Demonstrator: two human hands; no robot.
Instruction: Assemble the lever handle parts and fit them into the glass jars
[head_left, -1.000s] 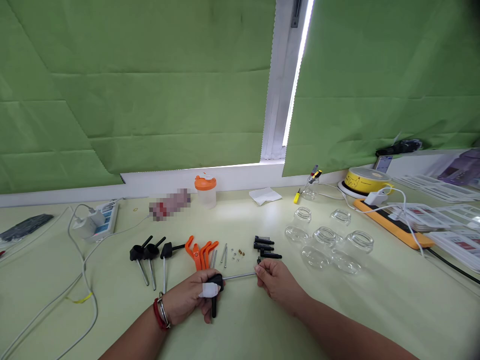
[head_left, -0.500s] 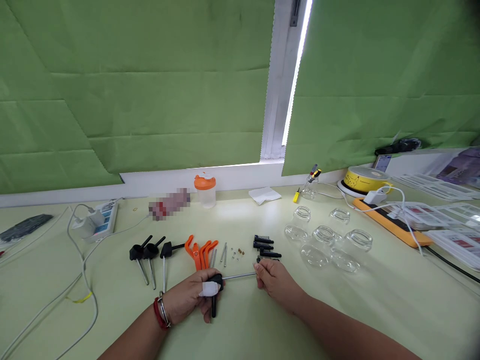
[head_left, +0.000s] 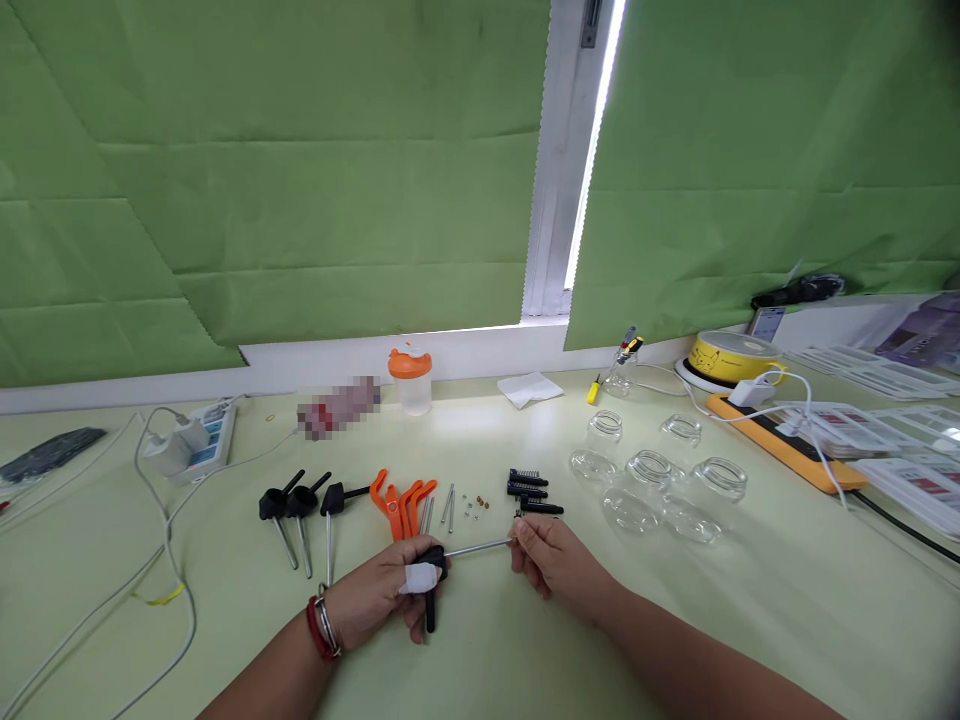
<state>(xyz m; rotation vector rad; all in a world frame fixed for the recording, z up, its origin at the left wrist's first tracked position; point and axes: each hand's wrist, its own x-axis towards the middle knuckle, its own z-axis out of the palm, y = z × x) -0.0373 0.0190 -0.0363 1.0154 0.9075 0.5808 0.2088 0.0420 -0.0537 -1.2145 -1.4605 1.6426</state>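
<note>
My left hand [head_left: 394, 590], with white tape round a finger, is closed round a black plastic nozzle head [head_left: 430, 612]. A thin metal tube [head_left: 478, 547] sticks out of that head to the right. At the tube's far end, my right hand [head_left: 559, 560] pinches with thumb and forefinger; whether a small part sits in that pinch is hidden. Just beyond the hands lie orange trigger levers [head_left: 401, 508], metal pins [head_left: 448, 508], tiny clear and brass-coloured bits [head_left: 480, 503], and black pump pieces with springs [head_left: 529, 490]. Three similar black heads with tubes [head_left: 301, 505] rest on the left.
Several clear bottles [head_left: 634, 505] stand on the right of the pale green table [head_left: 480, 660]. Behind are an orange-lidded cup [head_left: 410, 385], paper [head_left: 529, 389] and screwdrivers in a jar [head_left: 622, 370]. Power strips with cables lie left [head_left: 214, 440] and right [head_left: 780, 440].
The tube's right end has risen slightly, and my right hand's lower fingers have shifted a little. My left hand keeps its hold on the nozzle head.
</note>
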